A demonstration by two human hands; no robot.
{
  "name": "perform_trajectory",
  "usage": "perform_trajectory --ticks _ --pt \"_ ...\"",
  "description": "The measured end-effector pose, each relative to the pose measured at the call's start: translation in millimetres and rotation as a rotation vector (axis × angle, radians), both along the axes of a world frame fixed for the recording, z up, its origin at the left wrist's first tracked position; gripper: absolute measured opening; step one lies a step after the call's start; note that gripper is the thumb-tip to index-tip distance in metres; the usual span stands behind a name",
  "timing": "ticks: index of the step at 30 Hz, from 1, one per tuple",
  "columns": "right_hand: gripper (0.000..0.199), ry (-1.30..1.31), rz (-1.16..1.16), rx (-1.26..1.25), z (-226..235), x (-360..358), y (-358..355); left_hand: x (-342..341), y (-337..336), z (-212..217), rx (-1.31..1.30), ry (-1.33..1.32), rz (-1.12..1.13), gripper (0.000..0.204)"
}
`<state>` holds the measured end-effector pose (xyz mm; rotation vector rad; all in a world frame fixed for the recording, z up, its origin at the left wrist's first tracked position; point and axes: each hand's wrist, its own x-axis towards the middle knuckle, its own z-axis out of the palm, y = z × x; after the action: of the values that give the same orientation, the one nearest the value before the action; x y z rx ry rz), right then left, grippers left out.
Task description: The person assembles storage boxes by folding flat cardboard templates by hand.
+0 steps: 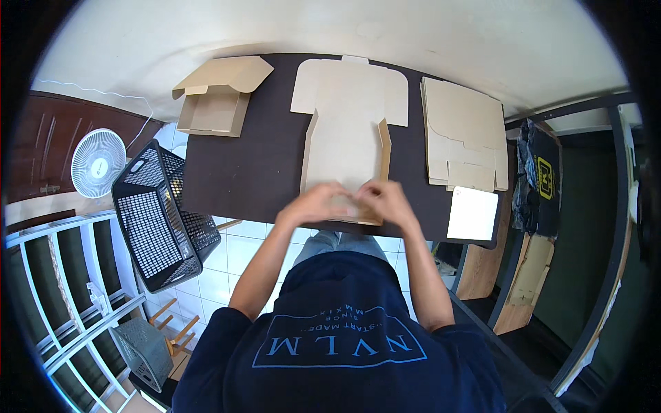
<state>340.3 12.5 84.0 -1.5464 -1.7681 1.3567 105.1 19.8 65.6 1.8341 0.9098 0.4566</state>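
Observation:
A brown cardboard box (348, 148), partly folded, lies in the middle of the dark table. Its two side walls stand up, and its wide lid part lies flat toward the wall. At the near end, my left hand (318, 203) has its fingers bent over the front flap, left of the middle. My right hand (387, 201) grips the same end from the right, its fingers curled inward close to the left hand's. Both hands are slightly blurred, and they partly hide the front flap.
A folded box (215, 110) with a raised lid stands at the table's (234, 172) far left. Flat cardboard blanks (465, 131) are stacked on the right, beside a white sheet (472, 213). A black basket (155, 220) and a white fan (99, 164) are to the left.

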Motion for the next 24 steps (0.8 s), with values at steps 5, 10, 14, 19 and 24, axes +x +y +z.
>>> perform_trajectory --ticks 5,10,14,19,24 --pt "0.027 0.241 -0.765 -0.196 -30.0 60.4 77.8 -43.3 95.9 -21.8 -0.044 -0.253 1.032 0.011" --pt "0.057 0.274 -0.906 -0.381 -56.5 56.0 148.7 -67.4 167.6 -63.8 -0.403 0.152 1.085 0.054" --pt "0.065 0.264 -1.002 -0.337 -78.7 60.4 172.8 -23.0 192.5 -62.3 -0.5 -0.083 1.24 0.074" --pt "0.039 0.278 -0.758 -0.43 -79.7 46.1 185.1 -21.9 193.1 -71.8 -0.542 0.002 1.21 0.068" --pt "0.03 0.328 -0.763 -0.448 -73.6 44.5 173.5 18.2 182.4 -30.7 -0.713 -0.044 1.114 0.032"
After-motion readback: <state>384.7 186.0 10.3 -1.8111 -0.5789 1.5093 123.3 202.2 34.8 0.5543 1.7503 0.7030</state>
